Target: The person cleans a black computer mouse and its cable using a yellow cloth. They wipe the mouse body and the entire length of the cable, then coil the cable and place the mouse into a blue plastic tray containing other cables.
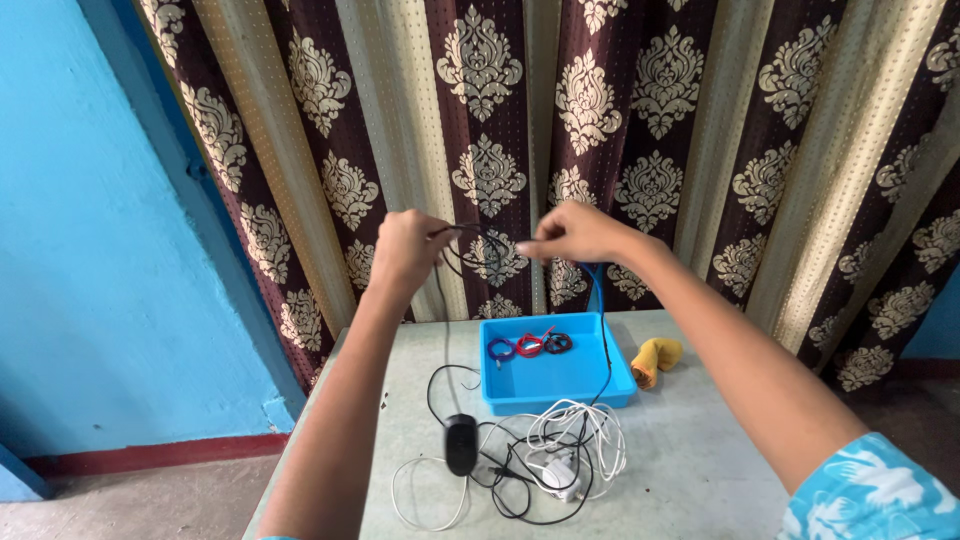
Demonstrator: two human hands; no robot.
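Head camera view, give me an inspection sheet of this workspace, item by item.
Surface: pale grey table, speckled, one end against the curtain.
Job's things: thin black cable stretched between left hand and right hand, raised above the table.
Clutter: blue tray with blue, red and black coiled wires; yellow cloth beside it.
Hands: both pinched shut on the cable.
Cables: black mouse amid tangled white and black leads.
Surroundings: patterned brown and cream curtain; blue wall on the left.
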